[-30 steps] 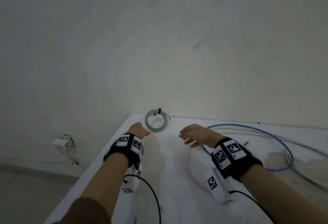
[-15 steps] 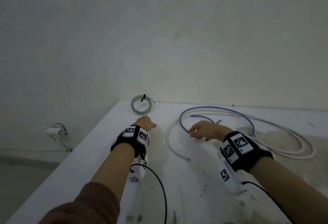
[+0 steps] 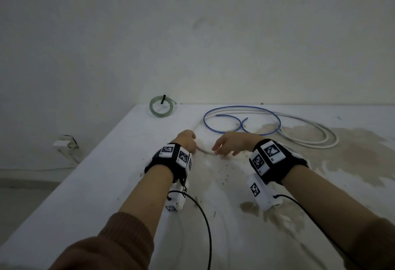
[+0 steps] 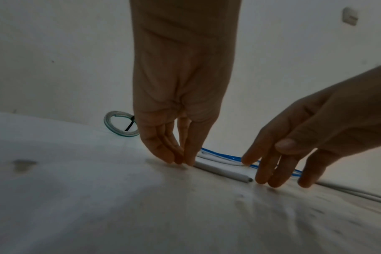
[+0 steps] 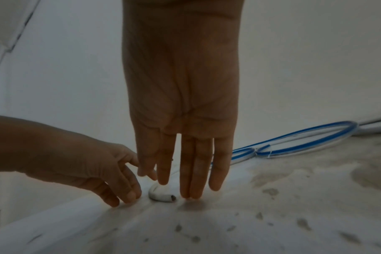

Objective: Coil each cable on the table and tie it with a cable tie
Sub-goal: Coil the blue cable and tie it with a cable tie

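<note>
Nothing is clamped in either grip: the left hand (image 3: 186,140) is lowered with its fingers (image 4: 163,151) straight and bunched, their tips set on the desk (image 3: 102,184) at the near end of the white cable (image 4: 222,172), while the right hand (image 3: 229,143) is held with straight, slightly spread fingers (image 5: 195,175) just past the cable's cut tip (image 5: 163,197). Whether the left fingertips actually touch the cable cannot be told. In the left wrist view the cable end is seen lying flat between the two hands. From there the white cable is run back in wide loose loops (image 3: 316,139) across the far right of the desk. A blue cable (image 3: 275,118) is laid in one open loop over those white loops, its two ends crossing near the middle. At the far left corner of the desk a small green-tinted coil (image 3: 161,109) is seen, bound at its top by a black cable tie (image 3: 164,99), well apart from both hands. The desk surface is marked by brownish stains (image 3: 352,152) on the right side.
</note>
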